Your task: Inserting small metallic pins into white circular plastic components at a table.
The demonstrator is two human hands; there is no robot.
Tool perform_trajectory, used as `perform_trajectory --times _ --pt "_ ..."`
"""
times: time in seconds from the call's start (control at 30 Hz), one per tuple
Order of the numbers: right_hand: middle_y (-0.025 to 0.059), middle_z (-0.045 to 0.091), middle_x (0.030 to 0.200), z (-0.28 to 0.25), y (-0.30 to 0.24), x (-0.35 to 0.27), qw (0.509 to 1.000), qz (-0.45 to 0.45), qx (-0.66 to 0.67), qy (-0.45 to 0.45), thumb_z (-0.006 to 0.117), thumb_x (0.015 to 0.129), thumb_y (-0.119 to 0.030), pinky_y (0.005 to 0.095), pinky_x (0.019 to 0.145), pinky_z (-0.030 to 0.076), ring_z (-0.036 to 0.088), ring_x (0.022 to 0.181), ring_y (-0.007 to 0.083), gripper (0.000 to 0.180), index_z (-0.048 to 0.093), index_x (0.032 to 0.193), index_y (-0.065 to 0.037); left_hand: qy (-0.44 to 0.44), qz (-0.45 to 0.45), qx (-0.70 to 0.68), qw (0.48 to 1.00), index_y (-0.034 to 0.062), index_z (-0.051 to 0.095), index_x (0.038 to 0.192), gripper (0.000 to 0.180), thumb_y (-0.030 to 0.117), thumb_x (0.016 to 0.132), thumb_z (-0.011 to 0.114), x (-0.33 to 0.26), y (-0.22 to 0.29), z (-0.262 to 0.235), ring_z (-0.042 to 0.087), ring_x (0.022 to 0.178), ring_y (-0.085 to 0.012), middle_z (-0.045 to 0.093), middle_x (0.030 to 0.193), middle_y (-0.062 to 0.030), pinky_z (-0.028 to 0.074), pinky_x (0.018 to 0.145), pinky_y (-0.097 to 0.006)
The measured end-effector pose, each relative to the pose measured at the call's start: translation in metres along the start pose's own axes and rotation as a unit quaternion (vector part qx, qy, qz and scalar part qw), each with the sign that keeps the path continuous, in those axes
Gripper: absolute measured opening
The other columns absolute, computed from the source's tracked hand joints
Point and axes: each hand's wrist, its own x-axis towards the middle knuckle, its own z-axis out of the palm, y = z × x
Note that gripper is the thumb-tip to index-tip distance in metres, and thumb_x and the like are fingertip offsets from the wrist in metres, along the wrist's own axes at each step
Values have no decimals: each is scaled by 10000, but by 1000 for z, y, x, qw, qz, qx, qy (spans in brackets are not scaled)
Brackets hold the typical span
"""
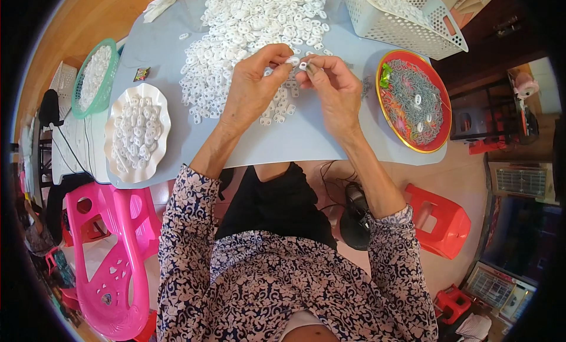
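Note:
My left hand (254, 85) pinches a small white oval plastic piece (293, 61) between thumb and fingertips. Close beside it, my right hand (337, 93) grips another small white plastic piece (303, 65) with a dark spot or opening on it. Whether the two pieces touch I cannot tell. Beneath and beyond both hands spreads a big heap of similar white pieces (253, 23) on the grey-blue table (236, 150). Right of my right hand stands a red bowl (446, 121) with a gold rim, full of thin grey pieces, with a few white ovals on top.
A white scalloped plate (112, 147) of white ovals lies at the left. Further left is a green basket (77, 100) of white pieces. At the back right stands a perforated white basket (407, 38). A pink plastic chair (118, 283) and a red stool (457, 224) flank me.

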Motion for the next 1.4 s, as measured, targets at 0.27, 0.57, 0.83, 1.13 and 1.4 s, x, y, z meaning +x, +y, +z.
perform_trajectory --times 0.27,0.57,0.83,1.13,1.4 --pt "76 639 903 6 -1 1 999 -31 -2 -20 551 884 -19 233 714 512 625 798 102 98 573 966 29 -25 -14 0 1000 10 610 979 166 36 817 585 1 -11 -4 549 796 -97 595 843 -17 453 707 -237" --pt "89 651 852 -1 3 4 993 59 105 9 569 886 -47 234 692 529 637 762 116 102 579 949 32 -27 -51 -163 985 20 591 1026 174 45 854 586 2 -8 1 526 698 -50 589 761 1 440 649 -197" --pt "76 652 836 -4 3 0 994 71 71 37 601 864 -44 228 633 533 637 685 114 127 616 957 42 1 -95 -196 976 8 622 935 118 87 850 599 4 -10 -3 543 705 -89 607 807 -22 448 650 -225" --pt "71 648 850 3 -2 -5 999 37 -21 -3 595 855 -10 204 611 527 642 688 106 106 613 950 34 -32 -115 -292 949 5 623 914 104 83 859 580 6 -8 -5 545 748 -114 599 825 -30 447 685 -248" --pt "76 642 850 3 -4 -6 999 43 -27 -10 584 855 1 209 615 533 649 693 119 102 593 953 30 -39 -103 -238 965 20 644 942 133 114 854 611 6 -12 -7 548 737 -103 613 847 -22 460 687 -245"
